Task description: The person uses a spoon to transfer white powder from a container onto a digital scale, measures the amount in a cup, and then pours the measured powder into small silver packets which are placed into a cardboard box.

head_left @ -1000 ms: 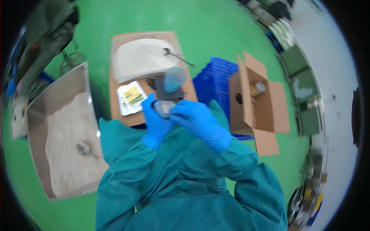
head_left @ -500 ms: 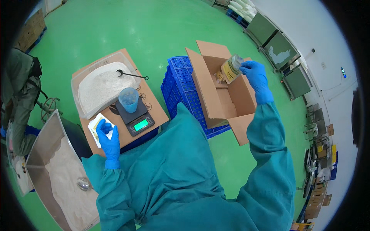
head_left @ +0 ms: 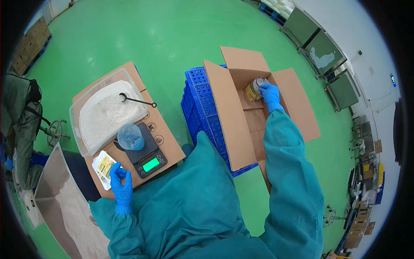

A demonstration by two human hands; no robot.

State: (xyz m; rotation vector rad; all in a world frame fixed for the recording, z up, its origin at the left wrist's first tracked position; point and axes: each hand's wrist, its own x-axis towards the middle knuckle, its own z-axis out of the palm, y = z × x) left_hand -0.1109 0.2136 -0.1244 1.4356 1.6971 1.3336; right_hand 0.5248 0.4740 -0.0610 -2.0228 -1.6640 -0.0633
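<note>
My right hand [head_left: 271,96], in a blue glove, reaches into an open cardboard carton [head_left: 230,116]. It grips the top of a pouch [head_left: 252,91] with a clear upper part and a yellow label, and the pouch is inside the carton near its far end. My left hand [head_left: 122,186], also gloved, hovers at the near edge of a stack of flat white-and-yellow pouches [head_left: 102,167]. Its fingers are loosely bent and apart, with nothing seen between them. Beside the stack, a translucent blue cup [head_left: 130,137] sits on a black digital scale [head_left: 148,160] with a lit green display.
A clear tub of white powder [head_left: 103,114] holding a black scoop [head_left: 133,100] stands on a cardboard box. Blue plastic crates [head_left: 200,93] support the carton. A large bin of pale powder [head_left: 73,216] is at lower left; another person [head_left: 21,125] is beyond it.
My right hand has lowered the pouch deeper into the carton. My left hand has drawn back from the top of the pouch stack to its near edge. The whole view has shifted slightly.
</note>
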